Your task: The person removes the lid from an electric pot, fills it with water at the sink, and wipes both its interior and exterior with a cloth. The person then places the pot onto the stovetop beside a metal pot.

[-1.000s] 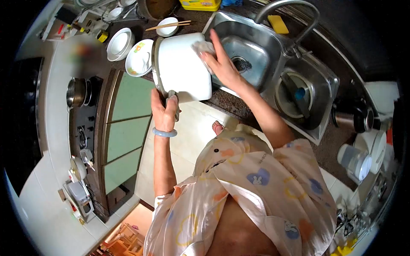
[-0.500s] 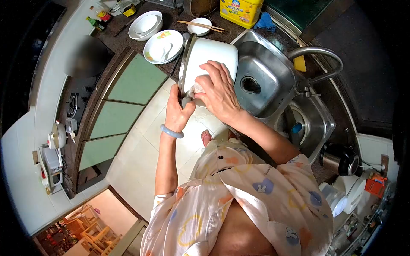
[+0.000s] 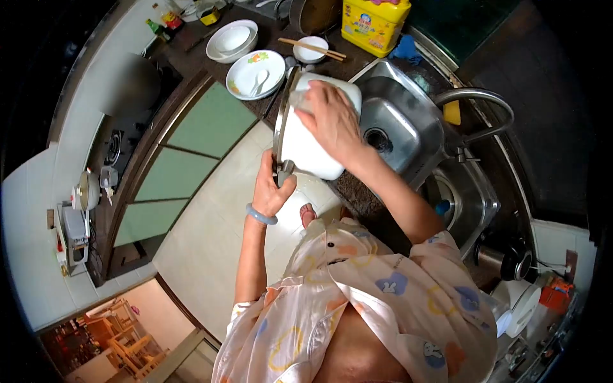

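Note:
A white pot [image 3: 311, 153] with a metal rim is tipped on its side at the counter edge, left of the sink. My left hand [image 3: 271, 191] is closed around the pot's side handle [image 3: 285, 170]. Against the pot's white outer wall, my right hand [image 3: 332, 121] presses a pale, crumpled scrubbing cloth [image 3: 298, 99], whose exact kind is hard to make out. The pot's inside faces away from me and is hidden.
Plates with a spoon [image 3: 255, 75], stacked bowls [image 3: 232, 39] and a small bowl [image 3: 311, 50] under chopsticks [image 3: 313, 48] stand behind. A double sink [image 3: 408, 121] with a faucet [image 3: 491, 96] lies right. A yellow jug [image 3: 373, 25] stands at the back.
My right hand has slid with the cloth from near the handle up the pot's wall. The pot has turned and sits slightly lower in view. My left hand keeps its hold.

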The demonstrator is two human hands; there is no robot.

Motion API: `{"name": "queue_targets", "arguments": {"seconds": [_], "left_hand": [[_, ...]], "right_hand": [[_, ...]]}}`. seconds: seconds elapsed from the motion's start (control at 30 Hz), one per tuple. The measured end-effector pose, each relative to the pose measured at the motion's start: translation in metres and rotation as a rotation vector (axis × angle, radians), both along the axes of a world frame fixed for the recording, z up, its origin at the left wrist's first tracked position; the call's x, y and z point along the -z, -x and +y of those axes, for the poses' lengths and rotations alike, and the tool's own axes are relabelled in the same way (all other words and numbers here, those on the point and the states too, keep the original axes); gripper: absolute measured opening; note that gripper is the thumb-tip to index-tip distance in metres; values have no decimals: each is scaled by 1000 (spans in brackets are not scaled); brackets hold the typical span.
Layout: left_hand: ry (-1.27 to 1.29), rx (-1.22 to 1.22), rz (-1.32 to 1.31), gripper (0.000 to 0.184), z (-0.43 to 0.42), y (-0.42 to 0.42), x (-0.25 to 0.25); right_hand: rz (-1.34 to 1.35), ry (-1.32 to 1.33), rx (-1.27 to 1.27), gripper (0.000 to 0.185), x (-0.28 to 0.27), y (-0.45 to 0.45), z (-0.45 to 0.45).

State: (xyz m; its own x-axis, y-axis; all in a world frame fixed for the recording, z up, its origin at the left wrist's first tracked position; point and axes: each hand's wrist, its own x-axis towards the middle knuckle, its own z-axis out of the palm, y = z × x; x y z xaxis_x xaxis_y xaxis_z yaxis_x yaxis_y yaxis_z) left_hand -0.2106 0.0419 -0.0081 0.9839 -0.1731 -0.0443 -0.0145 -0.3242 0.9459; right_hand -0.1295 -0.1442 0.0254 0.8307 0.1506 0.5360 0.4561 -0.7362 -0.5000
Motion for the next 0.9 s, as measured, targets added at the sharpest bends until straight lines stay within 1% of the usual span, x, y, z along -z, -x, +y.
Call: {"name": "queue_targets", "arguments": {"seconds": [0.03,0.07,0.13,0.17,0.27,0.3,0.33,0.4,0.47,0.5,0.53,0.6,0.63,0.7,0.73,0.77,0.8,0.87,0.9], "left_hand": [[-15,1,-67,41,0,-1,2],[-29,5,-137,42,-1,-2,3],[-55,0,-138,41,-3,-1,-2],[-67,-3,-116,43,-3,-3,-1],[-56,-9,-89,45,-6,-4,-1],[-55,-16,-86,45,-6,-6,-1],[-55,-24,-81,45,-5,-5,-2],[-35,-10,-85,44,-5,-4,-5],[-8,-6,30,43,0,3,-4],[42,10,29,40,1,5,-4],[39,8,23,40,2,6,-6],[10,15,172,40,2,5,-11],[-119,8,177,36,1,3,-17],[-155,-37,173,37,-2,-6,-19],[-187,-81,173,43,-5,-11,-24],[-392,-33,200,52,-2,-18,-34],[-398,-29,193,52,-3,-23,-33],[-304,-58,14,51,-5,-33,-29],[-122,-117,-94,47,-15,-37,-29]], "right_hand": [[-80,40,-48,37,1,16,8],[-103,63,-104,33,1,29,14],[-166,217,-196,30,9,46,18],[-236,248,-183,29,16,46,19],[-143,223,-170,30,-1,40,11],[-165,202,-114,29,0,33,10],[-151,206,4,26,2,21,7],[72,-14,47,25,2,-9,-17],[541,-143,164,30,-16,-27,-37],[526,-222,159,36,-5,-36,-46],[520,-225,155,36,0,-35,-48],[505,-362,133,39,4,-33,-46],[474,-357,138,39,5,-30,-44],[451,-370,126,38,6,-26,-41],[431,-378,118,37,3,-21,-38],[441,-374,127,35,-1,-16,-37],[435,-381,131,35,1,-14,-35],[309,-343,144,34,11,-12,-31],[300,-353,113,31,9,-8,-29]]}}
